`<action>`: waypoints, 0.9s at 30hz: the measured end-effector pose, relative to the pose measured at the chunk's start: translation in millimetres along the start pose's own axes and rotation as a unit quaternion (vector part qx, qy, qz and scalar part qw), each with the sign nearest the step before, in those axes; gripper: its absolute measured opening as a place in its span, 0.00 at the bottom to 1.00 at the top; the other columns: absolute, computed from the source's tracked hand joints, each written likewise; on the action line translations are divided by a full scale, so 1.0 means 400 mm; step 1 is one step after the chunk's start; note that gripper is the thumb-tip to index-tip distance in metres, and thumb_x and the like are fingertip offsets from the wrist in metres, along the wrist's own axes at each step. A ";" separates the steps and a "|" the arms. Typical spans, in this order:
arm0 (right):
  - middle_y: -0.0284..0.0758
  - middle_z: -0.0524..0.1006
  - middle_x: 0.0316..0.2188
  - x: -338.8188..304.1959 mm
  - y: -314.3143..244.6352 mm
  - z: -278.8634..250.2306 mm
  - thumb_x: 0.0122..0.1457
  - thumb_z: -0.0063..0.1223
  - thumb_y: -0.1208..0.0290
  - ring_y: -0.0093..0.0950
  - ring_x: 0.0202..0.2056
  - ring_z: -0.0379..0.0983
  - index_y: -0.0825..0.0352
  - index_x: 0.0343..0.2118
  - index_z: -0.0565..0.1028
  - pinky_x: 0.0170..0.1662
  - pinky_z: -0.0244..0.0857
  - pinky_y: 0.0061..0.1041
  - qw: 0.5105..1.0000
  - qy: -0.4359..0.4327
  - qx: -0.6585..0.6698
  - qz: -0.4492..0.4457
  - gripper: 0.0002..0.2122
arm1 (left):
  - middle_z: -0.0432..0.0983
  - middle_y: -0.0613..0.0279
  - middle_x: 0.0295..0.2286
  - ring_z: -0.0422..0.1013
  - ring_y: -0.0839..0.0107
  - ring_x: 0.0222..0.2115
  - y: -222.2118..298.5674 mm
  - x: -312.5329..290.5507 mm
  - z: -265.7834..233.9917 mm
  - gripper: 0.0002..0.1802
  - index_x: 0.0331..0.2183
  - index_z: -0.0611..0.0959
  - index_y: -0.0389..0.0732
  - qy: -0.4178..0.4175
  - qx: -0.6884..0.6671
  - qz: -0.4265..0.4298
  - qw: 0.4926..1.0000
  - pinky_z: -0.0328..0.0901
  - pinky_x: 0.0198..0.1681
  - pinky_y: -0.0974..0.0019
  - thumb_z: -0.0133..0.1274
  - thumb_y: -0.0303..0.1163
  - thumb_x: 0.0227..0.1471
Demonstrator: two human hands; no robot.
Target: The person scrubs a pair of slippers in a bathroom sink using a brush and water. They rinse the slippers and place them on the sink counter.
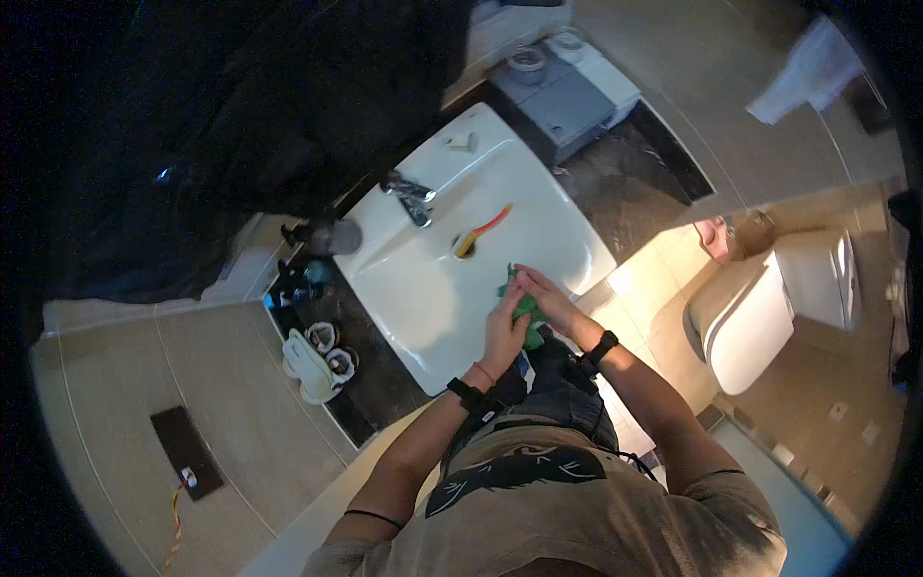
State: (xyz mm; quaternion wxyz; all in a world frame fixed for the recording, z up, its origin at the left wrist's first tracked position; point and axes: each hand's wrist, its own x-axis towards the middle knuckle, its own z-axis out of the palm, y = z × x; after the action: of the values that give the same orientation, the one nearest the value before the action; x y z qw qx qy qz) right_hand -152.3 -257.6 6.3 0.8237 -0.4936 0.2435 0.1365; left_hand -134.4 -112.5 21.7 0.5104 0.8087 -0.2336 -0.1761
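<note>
Green cloth [527, 310] sits bunched between both hands over the white sink's [423, 317] front right edge, likely so drips fall inside. Left hand [502, 332] fingers and right hand [550, 300] fingers pinch it (crumpled, no clear long axis). A toothbrush [484, 229] lies by the drain.

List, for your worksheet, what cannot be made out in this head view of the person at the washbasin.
- Green cloth: mostly covered by the left hand and right hand, so its shape and size stay hidden.
- Small items on the dark counter left of the basin: too small and dim to identify.
- Upper left of the view: a black mass hides what lies behind the tap.
- Toilet: bent by the lens near the rim.
</note>
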 end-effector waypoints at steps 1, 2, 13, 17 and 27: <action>0.35 0.72 0.53 -0.022 -0.008 0.016 0.68 0.40 0.51 0.25 0.54 0.66 0.68 0.59 0.65 0.59 0.57 0.25 0.998 0.011 0.061 0.019 0.26 | 0.66 0.49 0.57 0.64 0.46 0.56 0.005 0.002 0.005 0.24 0.49 0.74 0.34 0.012 0.026 0.022 0.999 0.64 0.55 0.56 0.50 0.17 0.47; 0.34 0.73 0.51 -0.022 0.012 0.002 0.68 0.40 0.49 0.24 0.52 0.66 0.69 0.57 0.68 0.58 0.58 0.25 0.996 -0.008 0.086 -0.009 0.27 | 0.66 0.47 0.55 0.62 0.46 0.57 0.031 0.013 0.001 0.24 0.49 0.75 0.35 0.004 0.032 0.037 0.999 0.62 0.57 0.55 0.49 0.16 0.46; 0.39 0.77 0.40 -0.218 0.015 -0.013 0.64 0.42 0.43 0.25 0.44 0.71 0.74 0.45 0.76 0.50 0.65 0.24 0.984 0.161 -0.071 -0.005 0.31 | 0.68 0.42 0.48 0.69 0.39 0.44 0.086 -0.002 0.013 0.26 0.51 0.70 0.33 -0.145 0.118 0.150 0.971 0.67 0.46 0.49 0.48 0.18 0.47; 0.41 0.80 0.36 -0.360 0.043 -0.082 0.65 0.46 0.48 0.24 0.31 0.75 0.73 0.39 0.78 0.37 0.70 0.22 0.989 0.151 0.005 -0.007 0.25 | 0.72 0.42 0.45 0.69 0.43 0.46 0.149 0.019 0.070 0.22 0.51 0.72 0.36 -0.174 0.047 0.044 0.983 0.66 0.46 0.50 0.49 0.25 0.52; 0.33 0.81 0.31 -0.608 0.141 -0.359 0.65 0.49 0.70 0.17 0.26 0.74 0.69 0.46 0.76 0.29 0.66 0.15 0.911 0.385 0.075 -0.127 0.11 | 0.72 0.41 0.45 0.68 0.42 0.45 0.201 0.219 0.323 0.22 0.53 0.71 0.36 -0.133 0.095 0.203 0.966 0.64 0.49 0.50 0.49 0.27 0.57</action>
State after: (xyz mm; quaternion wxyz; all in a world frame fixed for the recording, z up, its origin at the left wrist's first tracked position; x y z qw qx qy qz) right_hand -422.1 -353.5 38.0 0.7108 -0.4715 0.4866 -0.1888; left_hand -145.3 -286.8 36.7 0.4208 0.7584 -0.4740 -0.1517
